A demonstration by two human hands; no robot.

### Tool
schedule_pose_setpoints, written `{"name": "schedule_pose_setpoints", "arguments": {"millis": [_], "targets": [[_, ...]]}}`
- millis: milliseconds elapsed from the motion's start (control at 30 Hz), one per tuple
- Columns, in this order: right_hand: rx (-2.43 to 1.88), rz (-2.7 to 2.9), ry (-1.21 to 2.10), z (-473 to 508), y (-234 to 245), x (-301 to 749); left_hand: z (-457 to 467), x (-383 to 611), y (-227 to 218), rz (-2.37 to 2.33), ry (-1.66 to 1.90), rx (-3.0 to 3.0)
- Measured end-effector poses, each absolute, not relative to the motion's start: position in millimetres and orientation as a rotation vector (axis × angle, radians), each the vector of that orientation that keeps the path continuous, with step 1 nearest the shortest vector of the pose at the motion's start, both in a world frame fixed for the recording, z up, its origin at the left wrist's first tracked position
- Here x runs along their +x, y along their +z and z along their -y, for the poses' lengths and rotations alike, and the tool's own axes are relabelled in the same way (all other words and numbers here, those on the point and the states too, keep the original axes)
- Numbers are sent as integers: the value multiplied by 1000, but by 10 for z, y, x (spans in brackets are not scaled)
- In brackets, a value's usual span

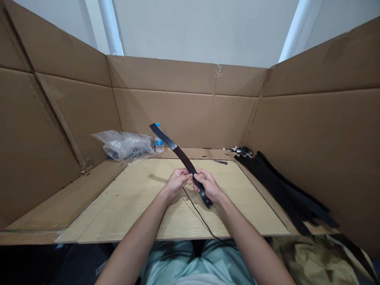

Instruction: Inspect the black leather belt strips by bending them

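Note:
A long, flat black strap [184,159], possibly a belt, slants over the middle of the board, its far end up and to the left. Both hands grip it towards its lower end. My left hand [179,181] pinches its left edge with thumb and fingers. Close beside it, my right hand [207,183] is closed on the strap with the thumb on top. Below the hands the strap's lower end hangs free, with a small fitting at its tip. A thin dark cord [197,211] runs from near my left hand down to my lap.
A pale board [130,209] covers the table, with cardboard walls [184,114] around it. Several black straps [279,190] lie at the right. A clear plastic bag [127,144] and a water bottle [159,145] stand at the back left. A small tool [221,162] and tangled cables [242,150] lie farther right.

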State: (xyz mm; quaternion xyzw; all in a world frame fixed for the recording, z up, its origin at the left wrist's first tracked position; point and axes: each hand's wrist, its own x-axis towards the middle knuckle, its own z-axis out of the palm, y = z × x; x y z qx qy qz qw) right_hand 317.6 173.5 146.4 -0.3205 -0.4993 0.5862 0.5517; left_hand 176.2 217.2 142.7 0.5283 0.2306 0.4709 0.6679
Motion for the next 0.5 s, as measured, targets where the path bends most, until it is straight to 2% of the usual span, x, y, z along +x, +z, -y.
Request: {"name": "schedule_pose_setpoints", "arguments": {"millis": [233,500], "targets": [[-788,1110,1476,-1741,1476,3157,-2158,1777,1421,-554,1093,1220],[-709,1103,1424,-1724,1531,3159,-2137,1784,1496,-569,1174,1139]]}}
